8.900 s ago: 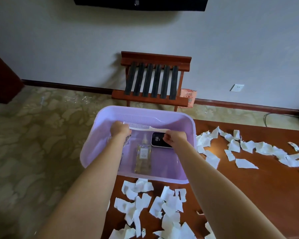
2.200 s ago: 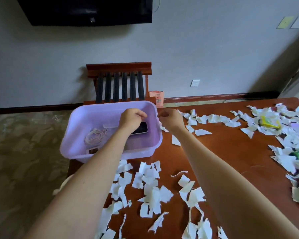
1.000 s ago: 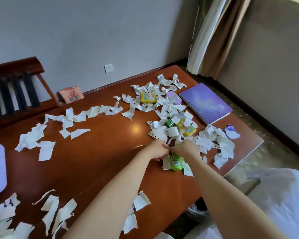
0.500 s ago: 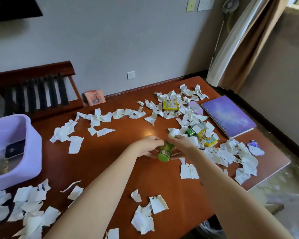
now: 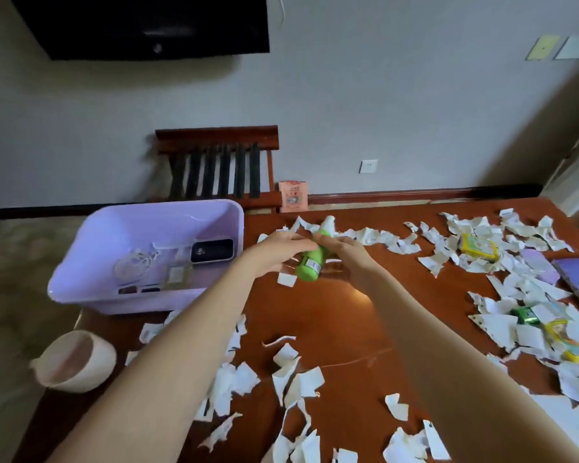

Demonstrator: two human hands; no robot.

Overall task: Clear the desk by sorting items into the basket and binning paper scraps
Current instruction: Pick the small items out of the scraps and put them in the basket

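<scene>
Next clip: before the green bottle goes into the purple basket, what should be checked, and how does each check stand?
1. Grip on green bottle: ok, left hand and right hand both hold it.
2. Cap closed: cannot tell, blurred.
3. Basket in reach: ok, it stands just left of the hands.
4. Room in basket: ok, bare floor behind the cable and phone.
5. Desk free of paper scraps: not ok, many lie there.

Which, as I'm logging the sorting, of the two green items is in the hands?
The white-capped green bottle, gripped by left hand and right hand; the small green box lies among paper scraps at the right.
</scene>
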